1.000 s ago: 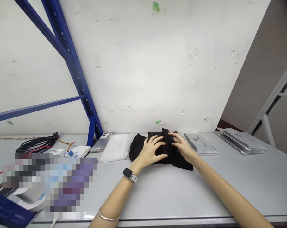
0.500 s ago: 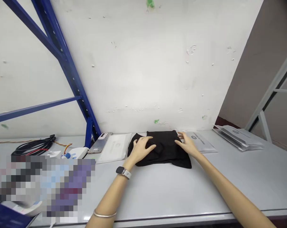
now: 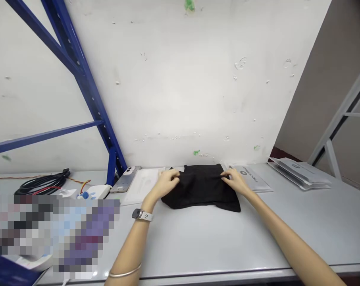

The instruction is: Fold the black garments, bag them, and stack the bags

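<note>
A black cloth [image 3: 202,190] lies on the grey table in front of the white wall, with a straight back edge and an uneven front edge. At its left side, my left hand [image 3: 167,182] pinches the fabric between thumb and fingers. My right hand [image 3: 235,180] grips the cloth's upper right part in the same way. A slightly raised fold runs between the two hands.
Left of the cloth are a white packet [image 3: 142,186] and a phone [image 3: 124,180]. Coiled black cable [image 3: 45,182] lies farther left, by a blue rack post [image 3: 93,95]. Clear plastic bags [image 3: 253,178] sit to the right, with a stack of bags [image 3: 301,172] beyond.
My left hand has moved left to the cloth's side and closed on it. My right hand's fingers have closed on the fabric. The cloth's left part is now spread flatter.
</note>
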`<control>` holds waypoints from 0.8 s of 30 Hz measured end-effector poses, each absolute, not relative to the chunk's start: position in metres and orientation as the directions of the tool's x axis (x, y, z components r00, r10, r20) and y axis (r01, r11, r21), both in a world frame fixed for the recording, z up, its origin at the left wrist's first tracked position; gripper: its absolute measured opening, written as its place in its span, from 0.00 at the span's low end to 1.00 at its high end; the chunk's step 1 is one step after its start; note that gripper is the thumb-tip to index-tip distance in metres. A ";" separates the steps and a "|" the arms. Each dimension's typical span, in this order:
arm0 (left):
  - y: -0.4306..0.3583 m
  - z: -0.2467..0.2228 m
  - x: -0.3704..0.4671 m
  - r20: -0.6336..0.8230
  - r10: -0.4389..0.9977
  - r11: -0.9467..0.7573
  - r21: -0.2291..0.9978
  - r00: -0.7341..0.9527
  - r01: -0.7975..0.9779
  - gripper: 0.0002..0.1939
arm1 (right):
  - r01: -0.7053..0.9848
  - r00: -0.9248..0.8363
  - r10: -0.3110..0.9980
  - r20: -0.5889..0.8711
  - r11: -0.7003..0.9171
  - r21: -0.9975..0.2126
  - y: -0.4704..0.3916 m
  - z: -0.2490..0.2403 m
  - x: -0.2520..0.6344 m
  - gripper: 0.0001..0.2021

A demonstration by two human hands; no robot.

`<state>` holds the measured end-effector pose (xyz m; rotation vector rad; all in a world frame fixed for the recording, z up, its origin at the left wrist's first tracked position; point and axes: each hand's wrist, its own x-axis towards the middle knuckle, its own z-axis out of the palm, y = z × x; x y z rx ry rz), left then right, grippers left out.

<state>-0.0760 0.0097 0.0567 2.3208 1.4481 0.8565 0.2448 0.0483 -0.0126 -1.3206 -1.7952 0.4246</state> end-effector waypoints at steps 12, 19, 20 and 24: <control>0.019 0.057 -0.106 0.196 0.957 -0.288 0.705 0.213 0.648 0.14 | 0.453 -0.199 0.955 0.220 0.289 -0.843 0.031 0.031 0.264 0.08; 0.050 0.093 -0.124 0.054 0.988 -0.130 0.806 0.147 0.578 0.08 | 0.312 -0.089 0.995 0.053 0.078 -0.947 0.064 0.063 0.259 0.09; 0.056 0.102 -0.124 0.053 0.993 -0.106 0.805 0.108 0.583 0.08 | 0.260 -0.009 0.993 0.118 0.116 -0.959 0.069 0.072 0.255 0.09; 0.073 0.142 -0.127 0.250 0.968 -0.183 0.774 -0.027 0.606 0.10 | 0.078 0.181 0.871 0.458 0.451 -0.889 0.082 0.113 0.248 0.08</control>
